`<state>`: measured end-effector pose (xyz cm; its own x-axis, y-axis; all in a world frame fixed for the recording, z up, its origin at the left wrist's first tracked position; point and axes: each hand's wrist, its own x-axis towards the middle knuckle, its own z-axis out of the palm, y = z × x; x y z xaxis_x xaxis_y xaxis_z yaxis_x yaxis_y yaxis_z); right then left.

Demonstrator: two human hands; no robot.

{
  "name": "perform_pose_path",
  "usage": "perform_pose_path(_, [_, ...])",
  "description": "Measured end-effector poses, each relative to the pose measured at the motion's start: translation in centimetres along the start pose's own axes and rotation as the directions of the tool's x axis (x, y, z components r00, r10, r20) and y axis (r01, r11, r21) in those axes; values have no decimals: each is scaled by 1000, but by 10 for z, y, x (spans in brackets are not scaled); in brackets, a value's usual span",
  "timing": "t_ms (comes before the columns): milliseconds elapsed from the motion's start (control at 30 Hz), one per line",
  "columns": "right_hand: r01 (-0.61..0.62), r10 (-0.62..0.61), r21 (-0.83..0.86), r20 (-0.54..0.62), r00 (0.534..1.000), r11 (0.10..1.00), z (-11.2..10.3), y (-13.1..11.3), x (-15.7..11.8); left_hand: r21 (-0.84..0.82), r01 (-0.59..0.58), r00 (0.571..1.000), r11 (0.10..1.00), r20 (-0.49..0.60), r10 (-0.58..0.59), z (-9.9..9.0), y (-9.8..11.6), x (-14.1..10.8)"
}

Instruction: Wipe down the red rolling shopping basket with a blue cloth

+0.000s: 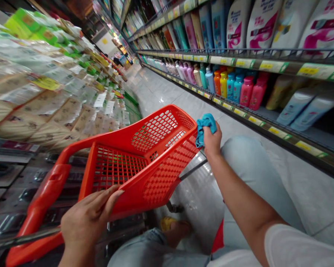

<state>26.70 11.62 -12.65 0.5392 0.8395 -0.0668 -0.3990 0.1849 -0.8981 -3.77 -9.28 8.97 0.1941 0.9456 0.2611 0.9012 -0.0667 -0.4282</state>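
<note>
A red plastic shopping cart (161,181) with perforated walls stands tilted across the middle of the view, its basket holding nothing that shows. My left hand (86,215) grips the cart's near rim, thumb and fingers closed over the edge. At the cart's far right corner, my right hand (212,139) is closed around a crumpled blue cloth (207,122), which touches the rim. The red handle (48,189) lies to the left of my left hand.
Shelves of shampoo bottles (258,92) run along the right, with a low shelf edge (267,124). Packaged goods (44,89) are stacked on the left. Tiled floor (158,83) stretches between them. My bent knees are below.
</note>
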Motion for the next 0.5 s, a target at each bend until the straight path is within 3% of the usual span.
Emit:
perform_pose_path(33, [0,0,-3,19,1000,1000,0,-7,6,-31,27,999,999,38,-26,-1,-3,0])
perform_pose_path(100, [-135,136,-25,80,987,991,-1,-17,14,-95,95,990,991,115,-84,-2,1,6])
perform_pose_path(167, [-345,348,-51,93,933,937,-3,-22,14,-160,138,979,977,168,-111,-2,22,17])
perform_pose_path(233, [-472,475,-57,73,877,880,-5,-27,9,-221,122,981,968,174,-84,1,58,33])
perform_pose_path(300, [-472,471,-16,110,875,882,-5,-36,4,-250,50,991,967,132,-17,5,100,50])
perform_pose_path(367, [-402,383,50,216,898,914,-3,-44,-1,-275,-25,996,961,78,49,11,140,67])
perform_pose_path(433, [-309,276,74,287,917,948,-1,-46,-7,-341,-106,992,934,32,124,15,172,83])
perform_pose_path(500, [-258,250,-6,269,930,966,-4,-38,-15,-390,-173,982,904,-2,187,18,194,95])
